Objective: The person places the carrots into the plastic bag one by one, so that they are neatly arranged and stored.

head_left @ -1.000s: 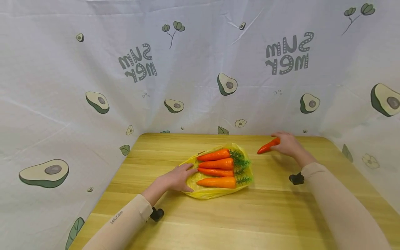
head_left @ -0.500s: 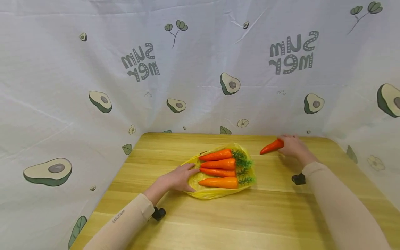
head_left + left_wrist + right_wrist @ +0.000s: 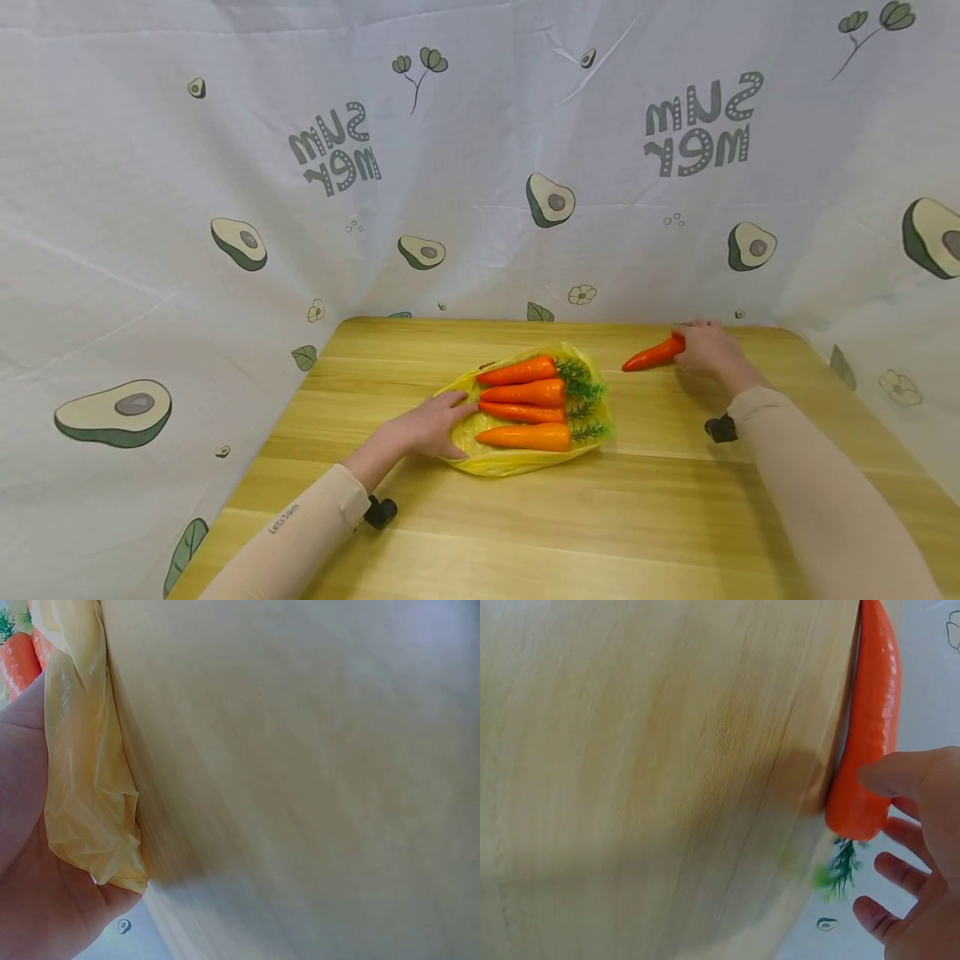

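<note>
Several orange carrots [image 3: 521,393] with green tops lie side by side in a yellow plastic bag [image 3: 495,468] on the table. My left hand [image 3: 429,427] rests at the bag's left end, fingers spread and touching it. Plastic [image 3: 90,780] drapes against that hand in the left wrist view. On the right, my right hand [image 3: 708,354] holds the thick end of a single carrot [image 3: 651,355]. In the right wrist view its thumb lies on this carrot [image 3: 874,697], with a finger behind; the other fingers are loosely bent. The carrot's green top [image 3: 845,864] shows below.
The wooden table [image 3: 525,533] reaches a white curtain [image 3: 480,150] printed with avocados at the back and sides. Bare wood lies between the bag and the single carrot. A small black camera [image 3: 381,512] sits by the left wrist, another [image 3: 722,428] by the right.
The right hand has shifted slightly right along the single carrot toward its thick end, and the carrot has moved a little right. The left hand and the bag look the same; the head view shifted slightly.
</note>
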The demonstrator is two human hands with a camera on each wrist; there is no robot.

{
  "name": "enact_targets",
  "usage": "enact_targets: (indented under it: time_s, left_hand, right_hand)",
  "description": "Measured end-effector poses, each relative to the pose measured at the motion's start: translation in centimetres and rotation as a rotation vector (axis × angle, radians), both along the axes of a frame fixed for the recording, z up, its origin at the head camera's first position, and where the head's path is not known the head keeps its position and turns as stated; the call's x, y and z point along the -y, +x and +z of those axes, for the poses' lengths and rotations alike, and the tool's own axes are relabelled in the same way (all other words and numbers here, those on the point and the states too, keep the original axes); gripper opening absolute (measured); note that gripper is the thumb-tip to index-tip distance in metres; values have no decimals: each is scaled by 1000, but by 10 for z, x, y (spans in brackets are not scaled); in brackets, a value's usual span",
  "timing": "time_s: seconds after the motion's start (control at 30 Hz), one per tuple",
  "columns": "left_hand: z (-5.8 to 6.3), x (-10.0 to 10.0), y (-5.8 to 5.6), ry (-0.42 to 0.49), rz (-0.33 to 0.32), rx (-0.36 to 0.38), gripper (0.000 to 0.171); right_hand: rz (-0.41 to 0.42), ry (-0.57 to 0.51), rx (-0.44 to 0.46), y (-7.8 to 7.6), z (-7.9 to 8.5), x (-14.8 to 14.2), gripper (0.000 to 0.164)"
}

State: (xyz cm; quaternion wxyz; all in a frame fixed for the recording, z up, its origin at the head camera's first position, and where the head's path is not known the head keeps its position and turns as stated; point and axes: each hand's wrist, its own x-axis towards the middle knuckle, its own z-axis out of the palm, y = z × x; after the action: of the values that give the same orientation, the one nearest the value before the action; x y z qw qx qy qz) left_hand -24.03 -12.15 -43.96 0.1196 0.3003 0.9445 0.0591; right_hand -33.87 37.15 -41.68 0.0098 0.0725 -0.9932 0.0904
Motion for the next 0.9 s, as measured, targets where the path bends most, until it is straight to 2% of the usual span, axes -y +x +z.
enact_targets:
  time_s: [0.13, 0.57, 0.9]
  left_hand:
    - [0, -1, 0, 7, 1, 8, 84]
    - [1, 0, 1, 3, 13, 17, 84]
    - [2, 0, 1, 5, 8, 10, 84]
  right_hand:
    - [9, -4, -1, 0, -3, -4, 45]
    - [26, -14, 33, 8, -1, -10, 44]
    - [69, 39, 44, 14, 0, -14, 41]
